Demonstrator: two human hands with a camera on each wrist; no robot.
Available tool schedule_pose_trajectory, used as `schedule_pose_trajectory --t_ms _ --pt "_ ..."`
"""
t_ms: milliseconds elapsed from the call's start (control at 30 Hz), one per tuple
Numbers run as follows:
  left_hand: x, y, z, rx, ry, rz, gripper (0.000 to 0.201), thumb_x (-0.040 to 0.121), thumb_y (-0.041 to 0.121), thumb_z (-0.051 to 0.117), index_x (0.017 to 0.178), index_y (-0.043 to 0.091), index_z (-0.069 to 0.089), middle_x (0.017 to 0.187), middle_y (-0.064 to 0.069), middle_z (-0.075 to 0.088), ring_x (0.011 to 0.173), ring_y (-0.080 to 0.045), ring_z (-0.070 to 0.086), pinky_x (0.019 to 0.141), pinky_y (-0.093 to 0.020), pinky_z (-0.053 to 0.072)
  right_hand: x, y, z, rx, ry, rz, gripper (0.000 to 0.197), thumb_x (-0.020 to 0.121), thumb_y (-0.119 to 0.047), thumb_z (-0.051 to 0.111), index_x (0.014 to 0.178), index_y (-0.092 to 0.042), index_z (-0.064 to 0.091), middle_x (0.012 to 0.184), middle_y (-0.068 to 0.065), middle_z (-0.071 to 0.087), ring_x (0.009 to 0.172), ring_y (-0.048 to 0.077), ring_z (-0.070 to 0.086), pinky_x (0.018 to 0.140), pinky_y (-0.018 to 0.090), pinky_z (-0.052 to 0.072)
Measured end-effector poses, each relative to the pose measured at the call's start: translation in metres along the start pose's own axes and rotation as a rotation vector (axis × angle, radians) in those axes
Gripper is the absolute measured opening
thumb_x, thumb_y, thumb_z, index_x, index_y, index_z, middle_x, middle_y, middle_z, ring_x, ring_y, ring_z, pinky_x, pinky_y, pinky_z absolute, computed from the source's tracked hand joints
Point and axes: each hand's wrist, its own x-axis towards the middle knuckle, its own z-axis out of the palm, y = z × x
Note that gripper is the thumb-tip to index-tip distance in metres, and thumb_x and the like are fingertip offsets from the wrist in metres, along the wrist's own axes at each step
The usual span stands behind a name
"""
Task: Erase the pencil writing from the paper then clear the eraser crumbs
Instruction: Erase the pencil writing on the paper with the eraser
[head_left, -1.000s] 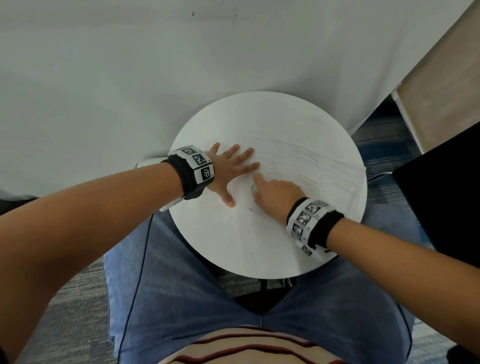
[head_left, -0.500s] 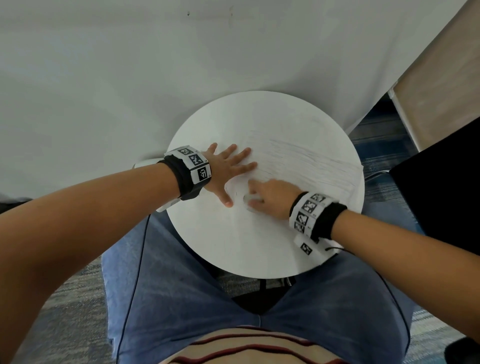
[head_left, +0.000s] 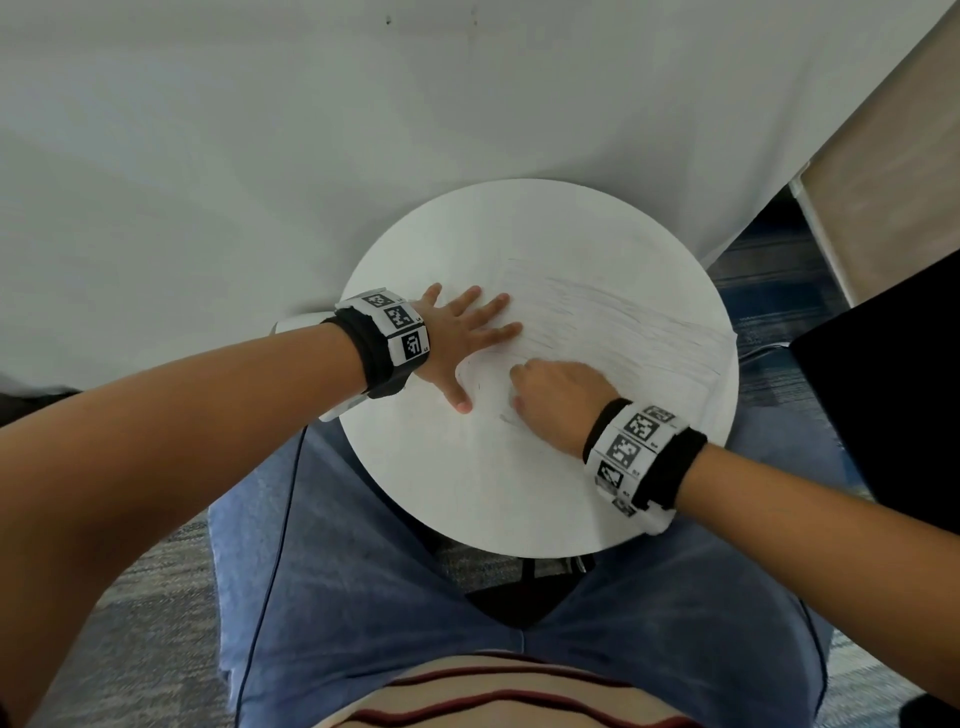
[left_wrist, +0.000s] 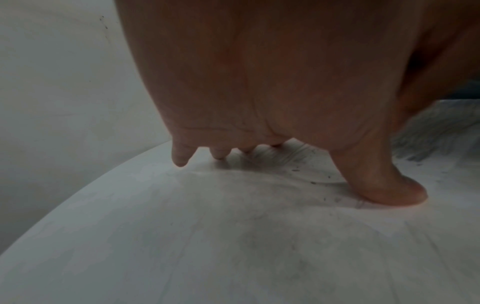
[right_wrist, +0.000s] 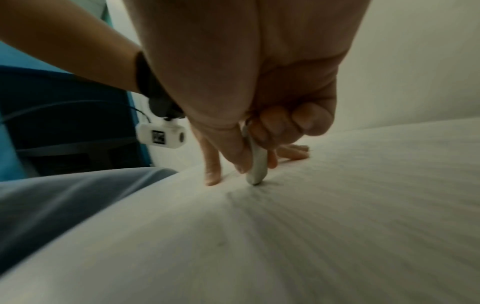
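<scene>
One eraser (right_wrist: 255, 164), one paper (head_left: 623, 332)

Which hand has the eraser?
The right hand: it pinches the white eraser, tip on the paper. The left hand lies flat, fingers spread.

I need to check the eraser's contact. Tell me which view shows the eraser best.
The right wrist view: the white eraser shows pinched in the right hand, its tip on the paper. The head view hides it under that hand; the left wrist view misses it.
</scene>
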Motion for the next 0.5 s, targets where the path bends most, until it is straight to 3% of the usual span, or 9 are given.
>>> schedule_pose_trajectory --t_ms 67,200,300,367,500 --pt "0.001 0.0 0.001 0.001 0.007 0.003 0.129 0.073 0.078 0.068 0.156 0.041 -0.024 0.162 0.003 -0.035 0.153 -0.033 -0.021 0.118 -0.071 0.002 -0.004 -0.003 -0.001 0.064 -0.063 -0.029 0.031 0.1 -0.035 0.04 0.111 -0.011 0.057 0.11 0.008 0.061 0.093 0.029 0.062 0.069 0.035 0.043" --pt "0.001 0.0 0.001 -0.002 0.007 0.0 0.129 0.072 0.078 0.068 0.156 0.041 -0.023 0.163 0.003 -0.034 0.154 -0.033 -0.02 0.118 -0.071 0.003 0.01 0.019 -0.019 0.072 -0.001 0.144 0.032 0.097 -0.037 0.042 0.107 -0.013 0.061 0.104 0.009 0.064 0.091 0.029 0.061 0.066 0.03 0.04" --pt "0.001 -0.001 0.0 0.003 0.009 0.001 0.129 0.072 0.079 0.068 0.156 0.041 -0.023 0.163 0.003 -0.034 0.154 -0.033 -0.02 0.118 -0.071 0.003 0.005 0.004 -0.016 -0.008 -0.036 0.074 0.034 0.098 -0.037 0.043 0.113 -0.011 0.058 0.108 0.01 0.063 0.094 0.029 0.062 0.066 0.032 0.038" --pt "0.001 -0.001 0.0 0.006 0.011 0.004 0.129 0.072 0.079 0.067 0.156 0.041 -0.023 0.163 0.003 -0.034 0.154 -0.033 -0.02 0.118 -0.071 0.003 0.002 -0.001 -0.014 0.049 -0.09 0.009 0.031 0.096 -0.039 0.045 0.108 -0.013 0.058 0.107 0.009 0.063 0.09 0.028 0.06 0.067 0.031 0.038" --pt "0.001 0.0 -0.001 -0.004 0.006 0.0 0.13 0.072 0.077 0.069 0.156 0.041 -0.024 0.163 0.003 -0.035 0.153 -0.033 -0.02 0.118 -0.071 0.003 0.015 0.023 -0.03 0.082 -0.044 0.133 0.029 0.093 -0.037 0.048 0.103 -0.014 0.061 0.103 0.008 0.063 0.087 0.027 0.059 0.068 0.031 0.043"
